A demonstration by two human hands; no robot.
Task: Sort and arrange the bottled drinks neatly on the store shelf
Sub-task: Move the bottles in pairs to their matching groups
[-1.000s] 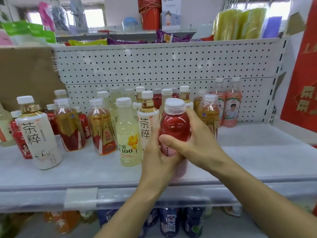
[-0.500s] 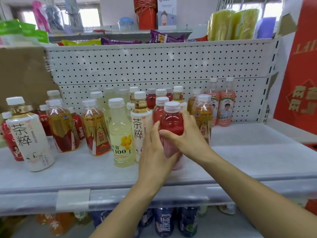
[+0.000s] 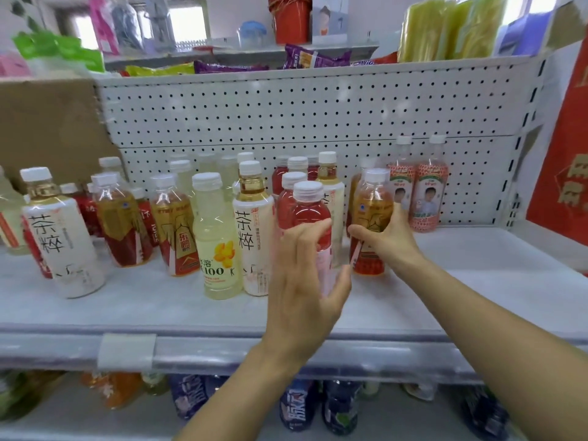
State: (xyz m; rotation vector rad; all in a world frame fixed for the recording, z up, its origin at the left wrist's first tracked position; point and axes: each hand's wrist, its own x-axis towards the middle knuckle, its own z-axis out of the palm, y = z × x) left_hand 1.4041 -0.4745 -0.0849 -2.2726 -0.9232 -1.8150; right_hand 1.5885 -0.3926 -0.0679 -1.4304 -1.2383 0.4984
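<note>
Nearest us, our left hand [image 3: 302, 288] hangs before the red bottle [image 3: 313, 214], fingers loose and spread, gripping nothing; whether they touch it we cannot tell. The red bottle stands upright on the shelf [image 3: 159, 307], just right of a white tea bottle [image 3: 254, 237]. Right of it, our right hand [image 3: 389, 241] wraps thumb and fingers round an amber bottle [image 3: 372, 208]. Farther back, two pink-labelled bottles [image 3: 429, 198] stand by the pegboard [image 3: 286, 116].

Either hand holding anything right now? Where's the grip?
Right hand grips the amber tea bottle around its labelled middle. Left hand is open in front of the red bottle, holding nothing.
</note>
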